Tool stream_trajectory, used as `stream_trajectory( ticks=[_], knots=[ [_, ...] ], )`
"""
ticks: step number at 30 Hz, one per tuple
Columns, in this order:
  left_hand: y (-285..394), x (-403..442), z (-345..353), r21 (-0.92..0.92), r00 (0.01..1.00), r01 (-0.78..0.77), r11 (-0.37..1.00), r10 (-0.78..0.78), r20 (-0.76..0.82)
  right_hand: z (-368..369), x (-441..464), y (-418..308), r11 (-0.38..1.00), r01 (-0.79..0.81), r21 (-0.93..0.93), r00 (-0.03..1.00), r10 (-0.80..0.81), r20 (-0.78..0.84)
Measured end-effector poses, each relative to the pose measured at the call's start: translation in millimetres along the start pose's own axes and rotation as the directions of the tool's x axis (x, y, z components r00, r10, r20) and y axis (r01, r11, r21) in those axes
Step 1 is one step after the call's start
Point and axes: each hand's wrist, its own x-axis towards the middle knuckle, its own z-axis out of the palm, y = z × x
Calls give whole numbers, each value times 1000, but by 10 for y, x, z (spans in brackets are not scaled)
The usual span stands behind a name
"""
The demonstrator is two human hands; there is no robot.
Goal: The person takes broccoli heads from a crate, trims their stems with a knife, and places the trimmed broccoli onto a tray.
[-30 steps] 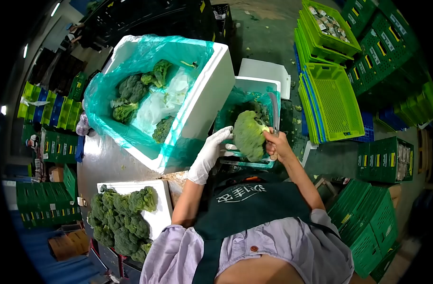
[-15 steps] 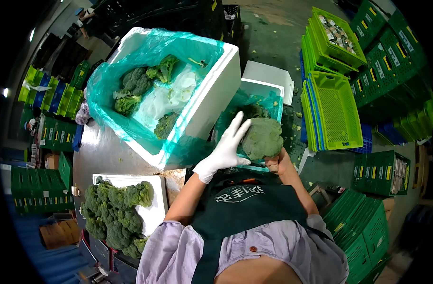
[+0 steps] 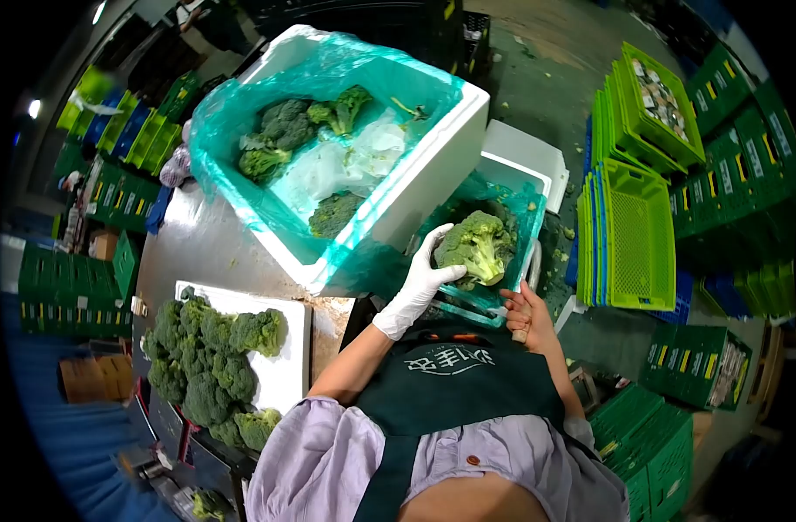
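Left hand: gloved, grip curled around broccoli, right of centre
Right hand: fingers closed on knife
Pile: many heads, lower left
Box: few heads inside, upper centre

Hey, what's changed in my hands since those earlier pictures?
The broccoli head has turned stalk-side up in the left hand. The right hand, still holding the knife, has come away from it, toward the apron. The broccoli pieces in the foam box and the pile on the white slab stayed put.
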Motion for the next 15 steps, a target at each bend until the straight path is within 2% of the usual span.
stream_trajectory(
  ticks=[2, 3, 4, 5, 6, 7, 9, 10, 11, 13, 15],
  knots=[
    [69, -25, -65, -25, 999, -34, 999, 34, -18, 31, -37, 6, 943, 178, -282, 946, -242, -214],
    [96, -56, -93, -47, 999, -50, 998, 50, -17, 184, -123, -19, 862, 225, -454, 903, -359, -235],
    [139, -80, -105, -16, 998, -54, 998, 53, -34, 147, -93, -13, 711, 292, -640, 856, -493, -158],
    [155, -109, -123, -18, 998, -55, 998, 54, -44, 85, -48, 2, 516, 341, -786, 795, -604, -52],
    [173, -120, -141, 21, 996, -74, 997, 75, -56, 128, -4, 7, 45, 403, -914, 581, -784, 217],
    [189, -127, -154, 60, 993, -92, 994, 96, -62, 168, -8, -13, 45, 404, -914, 580, -785, 218],
    [195, -138, -180, 103, 991, -104, 989, 112, -72, 316, -82, -76, -450, 331, -829, 411, -722, 556],
    [183, -142, -209, 126, 993, -91, 988, 100, -67, 404, -130, -112, -560, 289, -777, 371, -682, 630],
    [176, -142, -234, 150, 994, -77, 986, 87, -61, 473, -158, -153, -557, 283, -780, 369, -688, 625],
    [179, -140, -265, 172, 996, -71, 983, 79, -43, 562, -180, -229, -687, 232, -688, 355, -599, 718],
    [189, -129, -290, 160, 998, 65, 985, -66, -2, 541, -167, -302, -708, 201, -677, 356, -591, 724]
  ],
)
